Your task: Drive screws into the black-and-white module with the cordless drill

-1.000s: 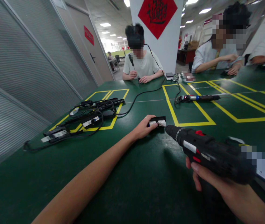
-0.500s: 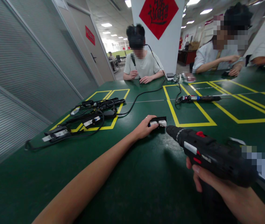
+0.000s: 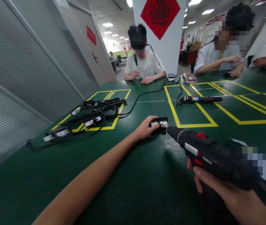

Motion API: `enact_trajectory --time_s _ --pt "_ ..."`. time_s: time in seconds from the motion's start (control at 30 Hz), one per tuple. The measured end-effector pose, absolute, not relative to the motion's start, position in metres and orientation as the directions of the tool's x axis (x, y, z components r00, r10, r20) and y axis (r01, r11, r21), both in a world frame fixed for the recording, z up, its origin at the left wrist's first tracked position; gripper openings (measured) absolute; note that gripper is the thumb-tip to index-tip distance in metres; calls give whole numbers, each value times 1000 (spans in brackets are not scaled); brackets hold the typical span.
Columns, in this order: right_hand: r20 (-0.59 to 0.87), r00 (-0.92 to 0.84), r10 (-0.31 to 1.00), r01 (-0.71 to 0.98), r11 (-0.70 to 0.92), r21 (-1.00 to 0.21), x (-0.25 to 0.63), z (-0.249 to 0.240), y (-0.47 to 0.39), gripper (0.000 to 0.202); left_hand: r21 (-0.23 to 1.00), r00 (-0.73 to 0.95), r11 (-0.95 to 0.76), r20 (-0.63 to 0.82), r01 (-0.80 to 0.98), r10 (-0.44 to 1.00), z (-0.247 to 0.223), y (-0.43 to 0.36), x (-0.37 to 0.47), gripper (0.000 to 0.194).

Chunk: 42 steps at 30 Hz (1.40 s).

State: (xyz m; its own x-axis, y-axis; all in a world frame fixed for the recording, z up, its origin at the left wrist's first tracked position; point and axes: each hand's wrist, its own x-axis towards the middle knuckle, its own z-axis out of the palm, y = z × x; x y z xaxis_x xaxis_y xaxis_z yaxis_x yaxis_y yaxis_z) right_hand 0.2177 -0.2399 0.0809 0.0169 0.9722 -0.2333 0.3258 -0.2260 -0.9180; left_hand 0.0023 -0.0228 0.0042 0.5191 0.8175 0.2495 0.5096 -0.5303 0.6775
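A person's two bare hands work at a green counter point(image 3: 135, 187). The left hand point(image 3: 145, 127) is closed around the left end of a small black-and-white part point(image 3: 163, 120), pressing it down on the counter, ahead and near the middle. The right hand point(image 3: 213, 181) is wrapped around the handle of a black power drill point(image 3: 202, 147) with red details. The drill points left, its thin bit reaching the part's right end; whether the bit touches cannot be told. Compared with a second ago, both hands, the part and the drill keep the same arrangement. What differs is across the counter, where a co-worker point(image 3: 145, 61) holds a screwdriver point(image 3: 136, 60) that now stands slightly more upright. Black cabled devices point(image 3: 110, 114) lie to the left, as before.
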Motion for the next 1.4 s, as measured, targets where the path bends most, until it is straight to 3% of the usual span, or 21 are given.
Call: enact_trajectory --time_s 1.0,1.4 --pt "-151 -59 987 388 -116 -914 226 74 -240 24 683 510 -529 258 505 820 6 -24 3 45" --pt "-204 -22 979 337 -185 -923 221 76 -241 24 686 511 -534 267 494 817 6 -24 3 45"
